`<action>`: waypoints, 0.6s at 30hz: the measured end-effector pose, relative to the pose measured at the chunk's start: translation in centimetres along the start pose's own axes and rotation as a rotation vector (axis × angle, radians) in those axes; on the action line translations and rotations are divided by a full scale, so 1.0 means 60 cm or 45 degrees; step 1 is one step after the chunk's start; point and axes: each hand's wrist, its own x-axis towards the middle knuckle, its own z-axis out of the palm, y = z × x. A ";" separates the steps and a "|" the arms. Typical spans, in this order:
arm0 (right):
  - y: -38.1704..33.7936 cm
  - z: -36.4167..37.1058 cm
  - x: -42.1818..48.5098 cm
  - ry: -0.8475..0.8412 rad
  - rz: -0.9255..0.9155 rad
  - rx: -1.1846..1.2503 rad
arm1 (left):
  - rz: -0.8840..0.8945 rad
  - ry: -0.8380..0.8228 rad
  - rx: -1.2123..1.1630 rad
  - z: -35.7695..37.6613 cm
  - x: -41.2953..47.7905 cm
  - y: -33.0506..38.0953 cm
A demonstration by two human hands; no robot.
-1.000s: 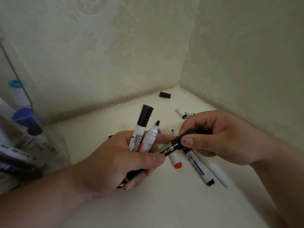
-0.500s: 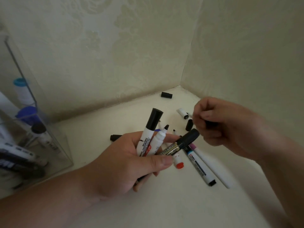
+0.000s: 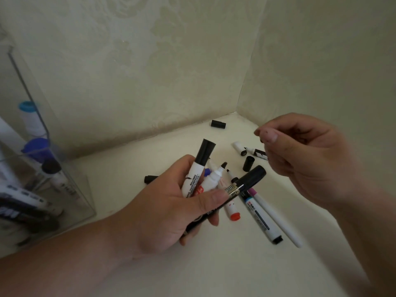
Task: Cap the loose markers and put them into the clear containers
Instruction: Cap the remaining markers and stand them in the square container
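My left hand (image 3: 171, 209) grips three markers: a white marker with a black cap (image 3: 204, 154) standing upright, an uncapped white marker (image 3: 215, 177) with a bare black tip, and a capped black marker (image 3: 249, 180) pointing right. My right hand (image 3: 306, 159) hovers above the pile to the right, fingers loosely curled, thumb near the forefinger, with nothing visible in it. Under the hands lie loose markers: a red-ended marker (image 3: 232, 212), a blue-banded marker (image 3: 262, 220) and a thin white marker (image 3: 280, 226). Loose black caps (image 3: 248, 163) (image 3: 218, 124) (image 3: 150, 179) lie around them.
A clear container (image 3: 70, 189) stands at the left edge with several capped markers inside. The pale shelf surface (image 3: 214, 264) ends in a corner of two wallpapered walls (image 3: 150, 82) at the back. A short white marker piece (image 3: 240, 146) lies near the right wall.
My right hand pressed the cap onto the black marker, then let go and lifted up and to the right. My left hand keeps its three markers, shifted slightly right.
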 end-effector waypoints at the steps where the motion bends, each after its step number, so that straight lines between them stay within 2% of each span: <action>1: 0.000 0.004 -0.001 -0.032 0.019 0.070 | -0.001 -0.003 0.000 0.000 0.001 -0.001; 5: -0.007 0.010 -0.004 -0.102 0.134 0.255 | -0.013 0.002 -0.043 -0.001 0.003 -0.002; 15: 0.017 -0.005 0.003 -0.129 0.075 0.060 | 0.012 -0.054 -0.050 0.000 0.001 0.000; 18: 0.015 -0.010 0.000 -0.271 0.179 0.117 | 0.006 -0.040 -0.031 0.001 0.002 0.000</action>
